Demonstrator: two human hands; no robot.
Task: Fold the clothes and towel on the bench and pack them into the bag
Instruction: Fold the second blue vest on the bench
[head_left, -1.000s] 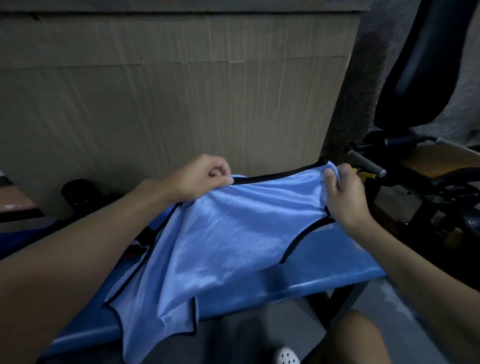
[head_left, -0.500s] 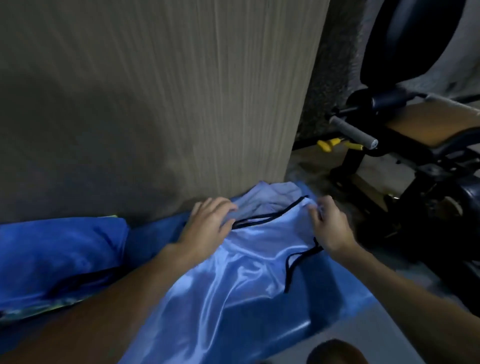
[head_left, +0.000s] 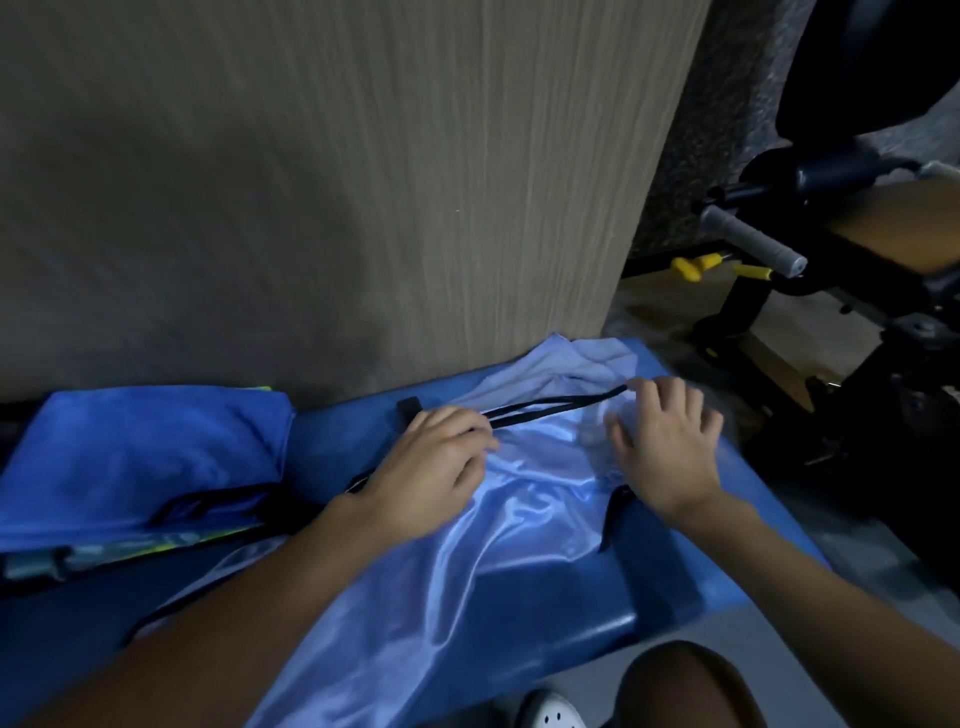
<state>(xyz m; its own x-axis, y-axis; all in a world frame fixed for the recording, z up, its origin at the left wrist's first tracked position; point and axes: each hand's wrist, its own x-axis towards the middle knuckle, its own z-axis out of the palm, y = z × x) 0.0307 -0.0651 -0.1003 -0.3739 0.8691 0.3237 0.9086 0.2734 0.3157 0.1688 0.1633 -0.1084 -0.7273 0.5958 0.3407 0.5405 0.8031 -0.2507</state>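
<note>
A shiny light-blue garment with black trim (head_left: 524, 525) lies spread on the blue padded bench (head_left: 675, 582), its lower part hanging over the front edge. My left hand (head_left: 436, 467) lies flat on the garment near its black-edged top. My right hand (head_left: 670, 441) rests on the cloth at the right, fingers spread and relaxed. A pale folded cloth (head_left: 587, 358) pokes out beyond the garment's top. A darker blue towel (head_left: 140, 457) lies bunched at the bench's left end, on something with a green-yellow pattern (head_left: 156, 545).
A tall wood-grain panel (head_left: 363, 182) stands right behind the bench. Black gym equipment with a grey handle (head_left: 753, 241) and yellow knobs (head_left: 691, 267) fills the right side. My knee (head_left: 685, 686) and a white shoe (head_left: 550, 712) are below the bench's front edge.
The garment, held up by both hands a second ago, now lies on the bench. Both hands have let go of its corners and rest flat on it.
</note>
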